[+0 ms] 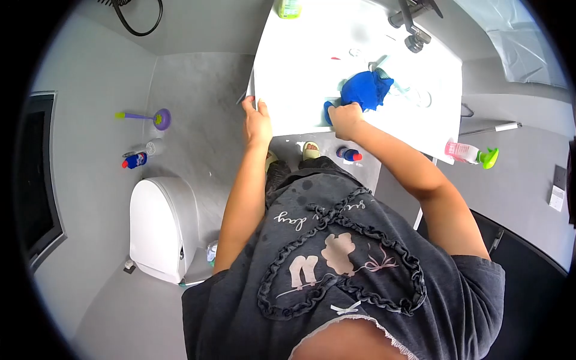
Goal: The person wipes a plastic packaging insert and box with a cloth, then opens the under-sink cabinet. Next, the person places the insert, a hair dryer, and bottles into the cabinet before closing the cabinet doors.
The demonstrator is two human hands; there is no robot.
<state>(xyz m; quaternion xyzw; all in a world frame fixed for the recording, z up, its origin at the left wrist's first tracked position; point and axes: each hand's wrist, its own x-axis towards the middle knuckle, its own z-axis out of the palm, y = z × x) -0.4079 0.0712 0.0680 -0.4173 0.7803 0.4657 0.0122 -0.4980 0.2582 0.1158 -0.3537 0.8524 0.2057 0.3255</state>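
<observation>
A blue cloth lies bunched in the white washbasin, and my right hand is closed on its near side. Part of the cloth shows on the other side of my knuckles. At the basin's left front corner, my left hand straddles the edge, fingers outside and thumb on the rim side. Just beyond the cloth are a clear, pale item with a green ribbed part and some small bits that I cannot make out.
A faucet rises at the back of the basin. A pink spray bottle with a green trigger is at the right edge, a green bottle at the back left. A blue bottle stands below. Left are a toilet and purple plunger.
</observation>
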